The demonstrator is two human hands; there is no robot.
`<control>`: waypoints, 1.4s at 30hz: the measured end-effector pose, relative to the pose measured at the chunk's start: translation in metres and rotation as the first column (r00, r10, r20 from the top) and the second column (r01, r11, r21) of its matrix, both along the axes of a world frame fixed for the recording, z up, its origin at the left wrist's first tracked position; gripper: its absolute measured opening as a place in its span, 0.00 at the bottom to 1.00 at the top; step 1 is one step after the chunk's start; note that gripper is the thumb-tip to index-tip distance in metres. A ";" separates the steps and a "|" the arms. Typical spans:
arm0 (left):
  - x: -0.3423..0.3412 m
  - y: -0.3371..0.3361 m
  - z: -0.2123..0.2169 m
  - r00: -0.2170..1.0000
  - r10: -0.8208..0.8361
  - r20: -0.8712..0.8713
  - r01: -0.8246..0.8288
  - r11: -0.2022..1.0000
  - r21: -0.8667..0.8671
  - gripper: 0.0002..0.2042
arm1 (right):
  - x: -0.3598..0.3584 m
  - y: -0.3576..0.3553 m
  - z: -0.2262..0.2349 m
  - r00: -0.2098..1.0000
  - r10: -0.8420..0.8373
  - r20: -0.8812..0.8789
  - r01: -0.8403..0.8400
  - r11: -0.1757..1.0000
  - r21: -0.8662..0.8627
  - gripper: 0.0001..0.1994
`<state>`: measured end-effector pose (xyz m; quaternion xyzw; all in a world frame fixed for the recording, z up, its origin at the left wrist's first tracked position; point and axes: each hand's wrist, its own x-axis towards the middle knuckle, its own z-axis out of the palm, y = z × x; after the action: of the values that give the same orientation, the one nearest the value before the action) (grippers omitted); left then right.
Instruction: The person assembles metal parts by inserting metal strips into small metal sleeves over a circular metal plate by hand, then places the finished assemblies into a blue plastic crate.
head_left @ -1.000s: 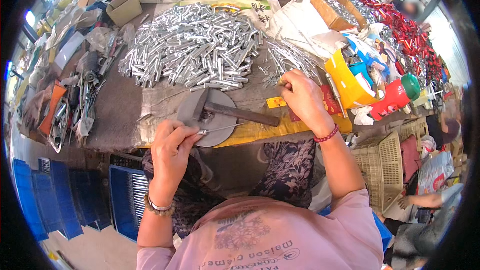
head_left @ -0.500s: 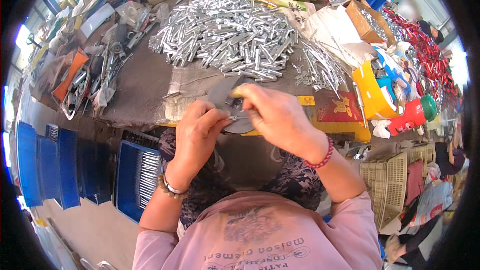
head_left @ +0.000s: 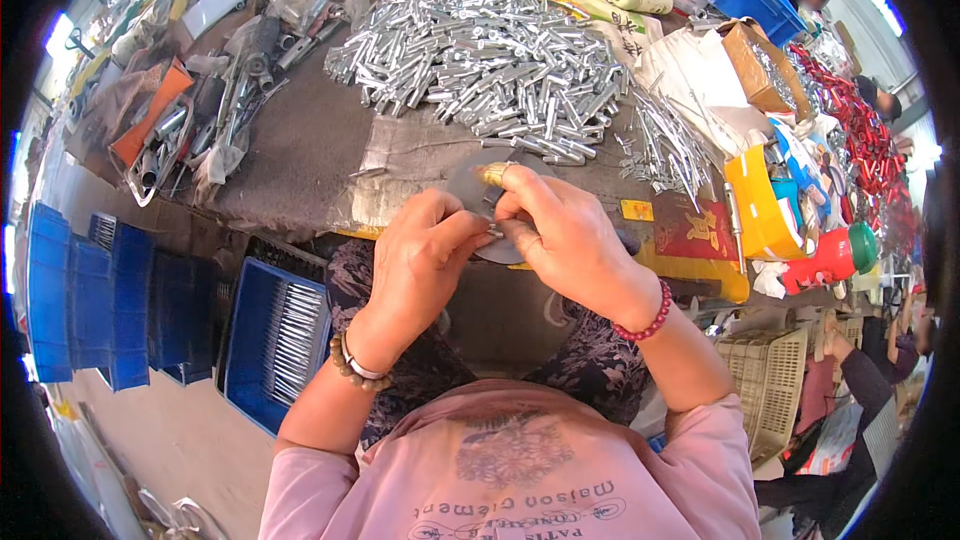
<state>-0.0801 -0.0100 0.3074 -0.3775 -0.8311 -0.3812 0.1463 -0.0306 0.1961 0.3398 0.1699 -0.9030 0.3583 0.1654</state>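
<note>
My left hand [head_left: 428, 248] is closed in a pinch on a small silver metal part [head_left: 494, 231] in front of my lap. Close by on the right, my right hand [head_left: 580, 240] has its fingers bent together at the same part; what they hold is hidden. A yellowish covering [head_left: 492, 173] shows at one right fingertip. Behind and under the fingers is a grey round disc [head_left: 468, 178] at the table's near edge, partly hidden by my hands. Beyond it lies a large heap of silver metal tubes [head_left: 490, 65], with thin metal rods [head_left: 672, 135] on its right.
A blue crate [head_left: 262, 340] with rows of metal rods stands low at the left. Tools and plastic bags [head_left: 215, 105] clutter the table's left. On the right are a yellow container [head_left: 762, 202], a red jar with a green lid [head_left: 832, 256] and a beige basket [head_left: 765, 380].
My right hand has come down and in, its fingers now close to my left fingertips. My left hand still pinches the small part. The whole view has shifted slightly.
</note>
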 end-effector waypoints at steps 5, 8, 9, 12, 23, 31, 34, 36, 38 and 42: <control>-0.002 0.000 -0.004 1.000 -0.004 -0.018 0.004 1.000 -0.005 0.09 | -0.004 -0.003 0.000 0.999 0.024 0.032 -0.018 0.985 -0.173 0.28; -0.002 0.001 -0.003 1.000 -0.014 -0.006 0.014 1.000 0.025 0.09 | 0.000 0.003 -0.007 0.997 0.003 0.081 0.011 0.986 -0.168 0.28; -0.002 0.001 -0.002 1.000 -0.023 -0.004 0.023 0.999 0.040 0.09 | 0.001 0.003 -0.009 0.997 -0.001 0.083 0.016 0.984 -0.178 0.28; -0.002 0.000 -0.001 1.000 -0.016 0.002 0.016 0.999 0.037 0.09 | 0.001 0.003 -0.006 0.994 -0.001 0.109 0.021 0.983 -0.184 0.28; -0.002 -0.001 -0.004 1.000 -0.017 0.020 0.016 0.999 0.039 0.10 | 0.004 -0.005 -0.004 0.999 -0.033 -0.024 0.035 0.998 0.053 0.25; -0.002 0.001 -0.005 0.999 -0.009 0.037 0.007 0.998 0.070 0.09 | 0.021 0.011 0.007 0.974 -0.156 -0.167 0.188 0.962 0.196 0.24; -0.001 0.002 -0.002 1.000 -0.006 0.031 0.005 0.999 0.054 0.09 | 0.028 0.034 0.005 0.953 -0.249 -0.171 0.290 0.914 0.284 0.22; -0.002 0.001 -0.003 0.999 -0.012 0.053 0.008 0.997 0.072 0.10 | 0.028 0.040 0.000 0.956 -0.280 -0.086 0.292 0.895 0.338 0.20; -0.003 0.001 -0.003 0.997 -0.027 0.079 0.020 0.996 0.082 0.10 | 0.032 0.038 0.001 0.947 -0.292 -0.134 0.320 0.893 0.317 0.21; -0.005 0.000 -0.008 0.989 -0.040 0.140 0.029 0.997 0.078 0.10 | 0.055 0.030 0.006 0.947 -0.320 -0.038 0.323 0.939 0.116 0.26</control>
<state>-0.0847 -0.0102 0.2998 -0.3581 -0.8178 -0.4406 0.0944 0.0245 0.2263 0.3462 0.0332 -0.9370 0.2697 0.2195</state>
